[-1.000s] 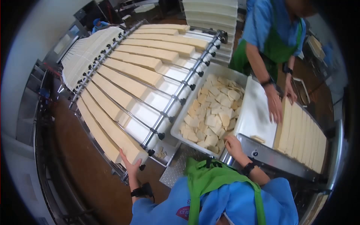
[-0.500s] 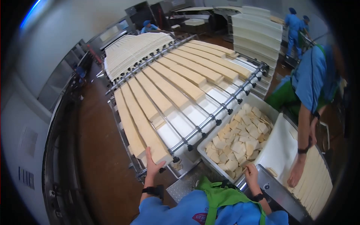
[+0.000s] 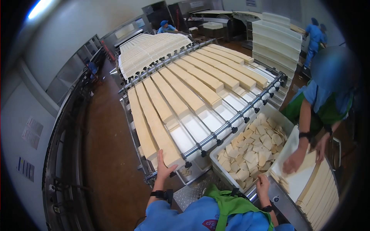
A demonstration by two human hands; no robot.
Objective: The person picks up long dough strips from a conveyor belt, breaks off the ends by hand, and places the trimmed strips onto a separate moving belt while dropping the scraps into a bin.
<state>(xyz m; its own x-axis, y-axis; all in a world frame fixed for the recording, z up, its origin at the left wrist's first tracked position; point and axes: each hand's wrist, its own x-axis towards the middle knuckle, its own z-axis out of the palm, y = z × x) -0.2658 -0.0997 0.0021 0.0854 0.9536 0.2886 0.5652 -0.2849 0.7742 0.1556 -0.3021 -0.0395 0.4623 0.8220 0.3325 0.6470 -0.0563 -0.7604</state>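
Note:
My left hand (image 3: pixel 163 171) is open, thumb and fingers spread against the near end of a long pale-yellow row (image 3: pixel 163 134) that looks like thin slices packed on edge. Another such row (image 3: pixel 142 127) lies just to its left on the rack, between metal guide rods. My right hand (image 3: pixel 263 186) is closed, fingers curled, by the near corner of a white bin (image 3: pixel 221 163) and the edge of a metal-sided tray. What it grips, if anything, is hidden. Broken pale flat pieces (image 3: pixel 250 156) fill the bin.
A co-worker's hand (image 3: pixel 295 161) reaches over the white tray (image 3: pixel 298 183), which holds more rows (image 3: pixel 322 192). White stacked trays (image 3: pixel 275 50) stand behind the rack. A metal rail (image 3: pixel 216 136) with black knobs crosses the rack's front. Long machinery (image 3: pixel 58 161) runs along the left wall.
The view has shifted, so most things appear further right and lower. The co-worker's arm has swung left over the tray, with the other hand now at the rows. My left hand stays against the row's end.

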